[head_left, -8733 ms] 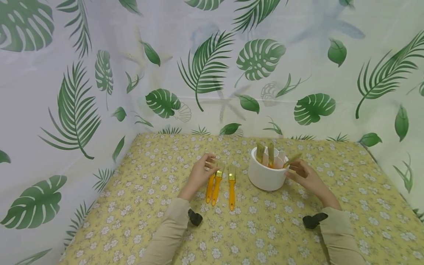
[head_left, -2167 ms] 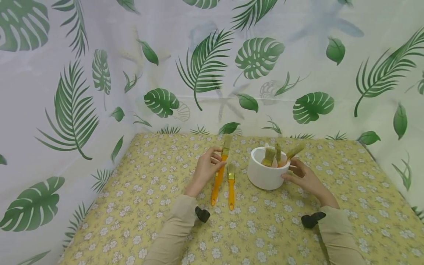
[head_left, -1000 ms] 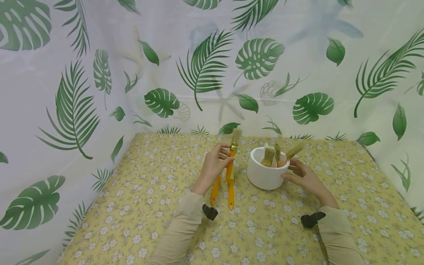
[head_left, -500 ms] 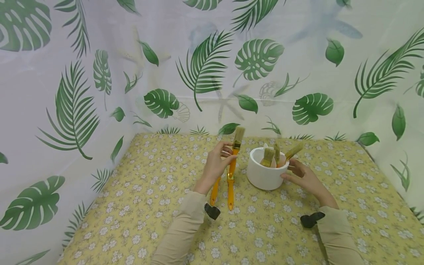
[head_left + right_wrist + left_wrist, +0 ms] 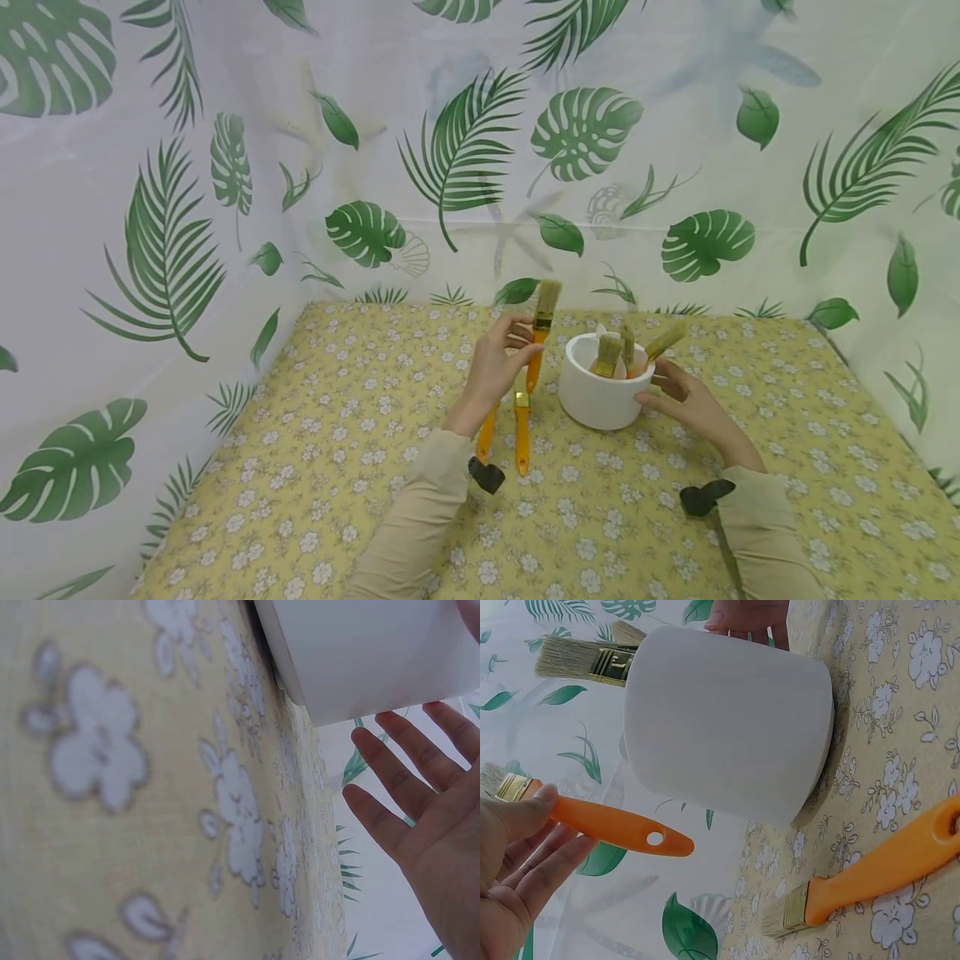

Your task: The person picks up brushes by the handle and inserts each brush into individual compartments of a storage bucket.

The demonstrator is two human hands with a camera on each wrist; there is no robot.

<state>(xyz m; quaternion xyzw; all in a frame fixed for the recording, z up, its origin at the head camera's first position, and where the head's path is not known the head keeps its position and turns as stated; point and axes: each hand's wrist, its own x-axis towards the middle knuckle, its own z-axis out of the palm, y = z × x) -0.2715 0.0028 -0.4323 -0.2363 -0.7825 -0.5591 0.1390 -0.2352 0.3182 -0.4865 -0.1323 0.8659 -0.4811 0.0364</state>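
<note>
My left hand (image 5: 497, 360) pinches a paintbrush (image 5: 537, 354) by its orange handle, bristles up, above the table and left of the white round container (image 5: 600, 402). In the left wrist view the thumb and fingers grip the brush's handle (image 5: 622, 827) near its metal band. Several brushes lean in the container, among them one with its bristles (image 5: 609, 346) over the rim. My right hand (image 5: 686, 400) is at the container's right side, its fingers (image 5: 394, 772) fairly straight in the right wrist view, some fingertips at the wall. Two more brushes lie on the table: one brush (image 5: 522, 437) and another brush (image 5: 487, 435), partly behind my left wrist.
A yellow flowered cloth (image 5: 315, 467) covers the table. White curtains (image 5: 480, 167) with green leaf prints hang behind it and on both sides. Each wrist carries a small black device, such as the left wrist camera (image 5: 487, 475).
My left hand has picked up one of the brushes from the table and carried it up and rightward, towards the container. My right hand has stayed beside the container.
</note>
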